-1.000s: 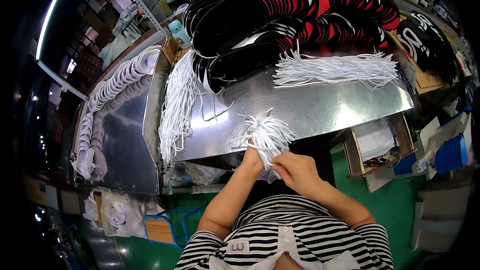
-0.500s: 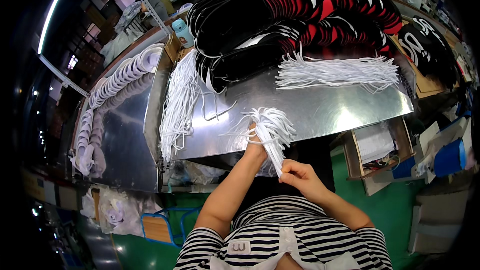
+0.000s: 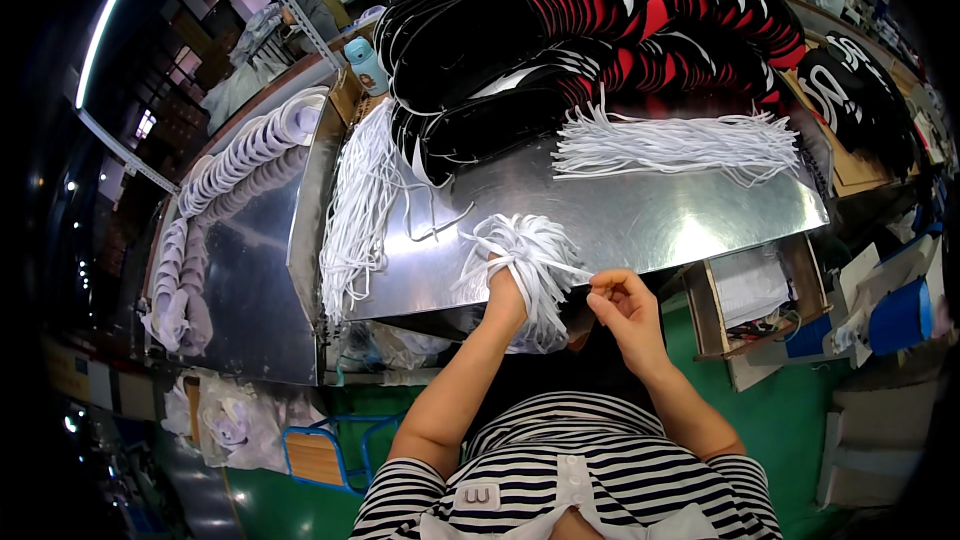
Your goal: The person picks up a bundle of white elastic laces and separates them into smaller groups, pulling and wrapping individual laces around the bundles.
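Two hands work a bundle of white flat elastic straps at the near edge of a shiny sheet-metal counter.

The left hand is closed tight around the bundle's middle, loops fanning out above and hanging below it. The right hand, just beside, pinches one thin strap pulled from the bundle between fingertips. Farther back on the counter lie a long heap of loose white straps and stacked black-and-red flat pieces.
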Motion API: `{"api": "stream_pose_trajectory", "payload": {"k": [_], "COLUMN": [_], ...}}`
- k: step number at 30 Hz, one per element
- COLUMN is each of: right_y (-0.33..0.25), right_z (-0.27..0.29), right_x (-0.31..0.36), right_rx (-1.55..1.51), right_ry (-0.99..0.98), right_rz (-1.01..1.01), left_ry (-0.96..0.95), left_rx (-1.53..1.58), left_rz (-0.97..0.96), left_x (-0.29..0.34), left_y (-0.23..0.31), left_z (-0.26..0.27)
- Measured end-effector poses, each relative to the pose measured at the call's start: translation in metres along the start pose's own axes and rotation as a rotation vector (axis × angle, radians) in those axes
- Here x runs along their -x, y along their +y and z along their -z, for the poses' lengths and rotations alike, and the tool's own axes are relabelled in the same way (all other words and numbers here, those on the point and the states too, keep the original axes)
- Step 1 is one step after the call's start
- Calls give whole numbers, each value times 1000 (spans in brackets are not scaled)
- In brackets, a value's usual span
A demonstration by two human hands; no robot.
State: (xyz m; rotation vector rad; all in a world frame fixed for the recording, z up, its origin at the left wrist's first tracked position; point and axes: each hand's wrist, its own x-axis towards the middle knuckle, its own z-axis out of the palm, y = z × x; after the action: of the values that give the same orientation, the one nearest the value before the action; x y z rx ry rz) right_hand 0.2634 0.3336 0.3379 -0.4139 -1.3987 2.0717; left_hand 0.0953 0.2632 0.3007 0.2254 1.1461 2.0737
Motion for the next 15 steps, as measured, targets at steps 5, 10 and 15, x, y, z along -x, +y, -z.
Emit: {"api": "stream_pose_trajectory", "payload": {"k": [5,10,15], "right_y": [4,3,-16], "right_z": [4,14,22], "right_x": [-13,-22,-16], "right_rx": [721,987,753], "right_ry": [52,155,132], "right_rz": [311,546,382], "left_ry": [-219,-256,-182], "left_rx": [-403,-714,-1085], "left_rz": [-314,-483,-667], "left_x": [16,9,17], "left_y": [2,6,18], "left_z": [-2,0,-15]}}
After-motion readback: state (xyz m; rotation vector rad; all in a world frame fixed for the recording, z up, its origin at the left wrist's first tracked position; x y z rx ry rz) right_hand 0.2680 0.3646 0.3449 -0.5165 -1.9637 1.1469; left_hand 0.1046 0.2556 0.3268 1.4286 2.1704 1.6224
